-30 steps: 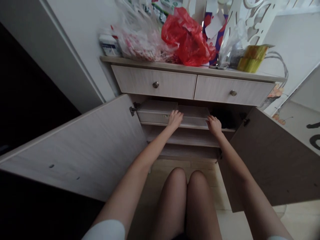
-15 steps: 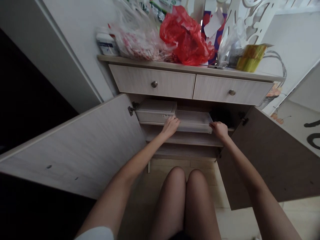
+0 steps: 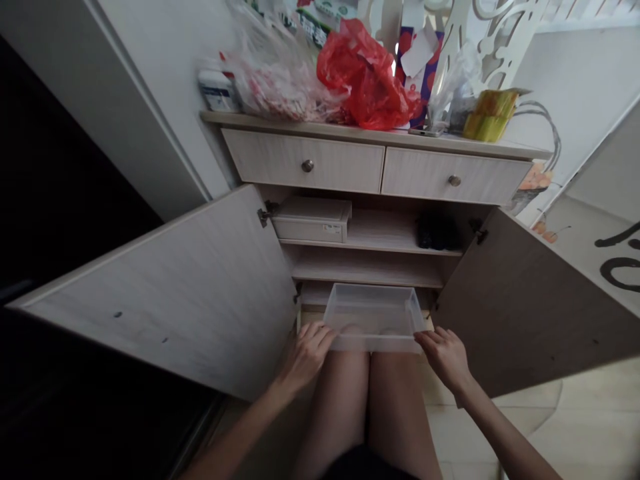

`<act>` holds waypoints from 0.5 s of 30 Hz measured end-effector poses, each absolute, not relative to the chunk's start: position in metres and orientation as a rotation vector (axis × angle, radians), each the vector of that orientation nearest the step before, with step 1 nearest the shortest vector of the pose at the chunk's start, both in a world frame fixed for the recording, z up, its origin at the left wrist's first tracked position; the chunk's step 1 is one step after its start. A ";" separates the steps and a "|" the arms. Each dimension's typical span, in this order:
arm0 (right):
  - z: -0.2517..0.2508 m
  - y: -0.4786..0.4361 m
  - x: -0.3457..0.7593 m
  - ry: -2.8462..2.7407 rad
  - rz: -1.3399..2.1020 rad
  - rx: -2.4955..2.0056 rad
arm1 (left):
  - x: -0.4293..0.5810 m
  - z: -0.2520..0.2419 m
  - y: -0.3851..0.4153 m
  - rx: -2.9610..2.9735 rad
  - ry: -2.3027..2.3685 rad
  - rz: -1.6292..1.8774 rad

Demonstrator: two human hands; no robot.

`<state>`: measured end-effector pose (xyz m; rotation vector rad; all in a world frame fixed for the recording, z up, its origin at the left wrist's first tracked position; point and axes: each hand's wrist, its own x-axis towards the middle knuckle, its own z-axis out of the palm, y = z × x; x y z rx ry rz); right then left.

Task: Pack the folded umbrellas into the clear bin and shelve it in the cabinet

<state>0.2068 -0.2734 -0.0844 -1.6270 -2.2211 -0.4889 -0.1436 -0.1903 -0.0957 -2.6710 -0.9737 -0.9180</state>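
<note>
A clear plastic box (image 3: 373,317) with nothing in it rests over my knees in front of the open cabinet. My left hand (image 3: 306,353) grips its near left corner and my right hand (image 3: 444,355) grips its near right corner. On the cabinet's top shelf (image 3: 380,233) a second pale lidded box (image 3: 313,220) stays at the left, and a dark object (image 3: 439,231) sits at the right.
Both cabinet doors stand wide open, the left door (image 3: 165,293) and the right door (image 3: 530,300). Two shut drawers (image 3: 307,167) sit above the shelves. The countertop holds a red plastic bag (image 3: 367,77), clear bags, a white bottle (image 3: 214,90) and a yellow-green pack (image 3: 487,115).
Both hands pulled the clear box off the top shelf and brought it down and toward me, onto my knees. The shelf spot where it stood is now bare.
</note>
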 end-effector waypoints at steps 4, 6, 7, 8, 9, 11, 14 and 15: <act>-0.097 -0.283 0.202 -2.244 -0.373 -1.653 | -0.149 -0.114 -0.201 -2.832 -1.226 -1.097; -0.096 -0.283 0.202 -2.295 -0.275 -1.706 | -0.148 -0.124 -0.199 -2.799 -1.564 -1.367; -0.093 -0.282 0.202 -2.333 -0.207 -1.734 | -0.146 -0.129 -0.196 -2.722 -1.818 -1.522; -0.089 -0.279 0.204 -2.376 -0.123 -1.751 | -0.144 -0.133 -0.194 -2.614 -2.107 -1.656; -0.084 -0.273 0.207 -2.410 -0.029 -1.756 | -0.141 -0.136 -0.191 -2.498 -2.394 -1.752; -0.071 -0.254 0.215 -2.419 0.141 -1.740 | -0.135 -0.138 -0.188 -2.357 -2.802 -1.850; -0.046 -0.197 0.235 -2.224 0.094 -1.841 | -0.127 -0.132 -0.187 -2.450 -2.842 -1.986; -0.037 -0.171 0.242 -2.106 -0.013 -1.924 | -0.126 -0.129 -0.188 -2.483 -2.804 -2.029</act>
